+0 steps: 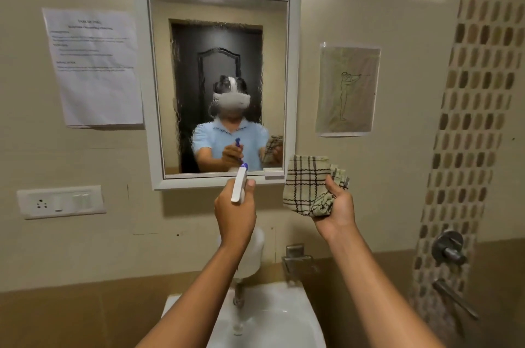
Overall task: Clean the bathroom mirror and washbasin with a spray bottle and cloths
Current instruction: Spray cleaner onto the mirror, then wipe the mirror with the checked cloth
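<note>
A white-framed mirror hangs on the beige wall, its glass streaked with wet droplets. My left hand is wrapped around a white spray bottle with a blue nozzle, held just below the mirror's lower edge and aimed at the glass. My right hand grips a bunched cream cloth with dark checks, raised to the right of the mirror's bottom corner. The white washbasin sits below both arms with a chrome tap at its back.
A printed sheet is taped left of the mirror and a sketch in a sleeve right of it. A switch and socket plate sits lower left. A metal soap holder and shower valves are on the right wall.
</note>
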Tool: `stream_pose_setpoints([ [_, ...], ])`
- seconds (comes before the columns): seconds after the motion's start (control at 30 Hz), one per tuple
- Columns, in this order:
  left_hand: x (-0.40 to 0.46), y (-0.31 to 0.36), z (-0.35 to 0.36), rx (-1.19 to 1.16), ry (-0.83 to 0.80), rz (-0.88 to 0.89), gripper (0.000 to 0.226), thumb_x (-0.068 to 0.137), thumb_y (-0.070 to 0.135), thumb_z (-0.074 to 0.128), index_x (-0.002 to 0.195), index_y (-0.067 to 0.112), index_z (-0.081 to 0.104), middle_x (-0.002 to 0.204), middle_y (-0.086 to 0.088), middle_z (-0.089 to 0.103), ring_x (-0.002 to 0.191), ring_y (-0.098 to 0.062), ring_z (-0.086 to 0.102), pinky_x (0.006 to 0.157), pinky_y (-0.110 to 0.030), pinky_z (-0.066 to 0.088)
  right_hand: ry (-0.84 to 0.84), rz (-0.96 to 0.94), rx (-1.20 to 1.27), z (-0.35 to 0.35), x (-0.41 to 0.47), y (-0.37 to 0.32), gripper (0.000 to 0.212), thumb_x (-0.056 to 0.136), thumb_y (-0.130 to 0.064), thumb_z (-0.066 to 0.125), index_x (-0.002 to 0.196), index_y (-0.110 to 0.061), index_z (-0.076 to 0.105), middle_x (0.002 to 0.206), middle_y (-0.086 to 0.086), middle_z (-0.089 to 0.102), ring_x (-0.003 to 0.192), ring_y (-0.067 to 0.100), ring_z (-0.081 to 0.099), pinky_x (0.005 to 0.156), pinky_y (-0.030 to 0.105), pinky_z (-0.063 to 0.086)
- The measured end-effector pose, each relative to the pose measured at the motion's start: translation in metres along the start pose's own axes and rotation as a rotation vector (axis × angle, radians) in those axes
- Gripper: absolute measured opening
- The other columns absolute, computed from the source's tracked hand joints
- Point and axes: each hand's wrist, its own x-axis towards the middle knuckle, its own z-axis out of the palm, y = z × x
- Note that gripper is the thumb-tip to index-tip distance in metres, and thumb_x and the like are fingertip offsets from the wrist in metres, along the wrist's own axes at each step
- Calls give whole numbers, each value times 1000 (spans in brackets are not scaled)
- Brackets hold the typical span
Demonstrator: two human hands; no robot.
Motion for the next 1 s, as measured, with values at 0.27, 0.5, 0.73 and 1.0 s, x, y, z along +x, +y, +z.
stream_pose_setpoints([
  [0.27,-15,-1,-3,-104,-146,9,15,95,32,60,82,24,60,58,-1,55,49,-30,58,45,-33,48,164,-44,-12,-34,-45,17,23,99,-20,50,113,-12,66,101,12,74,97,31,67,96,52,49],
  [0.5,-61,3,48,-249,-345,-9,14,96,32,58,94,19,60,67,-3,55,55,-33,59,43,-20,43,340,-151,-59,-92,-88,-17,22,99,-24,51,107,-11,67,92,9,76,89,28,70,91,48,52],
  [0.73,-134,15,129,-310,-536,-43,16,94,44,58,82,33,56,64,2,50,63,-42,61,50,-34,49,520,-265,-39,-169,-125,-73,26,99,-23,53,118,-12,66,99,9,76,94,28,70,84,46,55],
  [1.0,-226,26,216,-415,-754,-81,13,96,38,58,87,28,57,71,-16,51,63,-49,56,48,-29,47,686,-300,18,-270,-160,-130,22,100,-24,51,105,-12,69,93,9,77,89,27,72,85,47,54],
])
